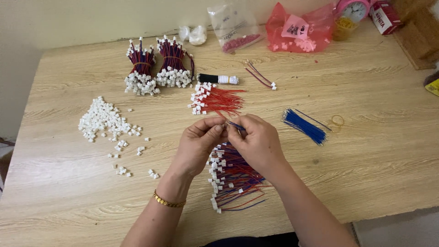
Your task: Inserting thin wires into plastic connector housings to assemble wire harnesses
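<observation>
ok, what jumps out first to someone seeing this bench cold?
Dead centre, the left hand and right hand meet over a blue wire, above a pile of red-and-blue wires with white plugs. Left of them a heap of loose white connectors spreads over the wooden table. At the back left lie two tied wire bundles, and right of the hands a fan of blue wires.

Both forearms are bare, with no sleeves in view. The left hand [197, 142] carries a thin gold chain bracelet [168, 201] at the wrist, made of small links. The right hand [256, 139] and its wrist are unadorned, and the fingers [208, 124] show short, unpainted nails.
</observation>
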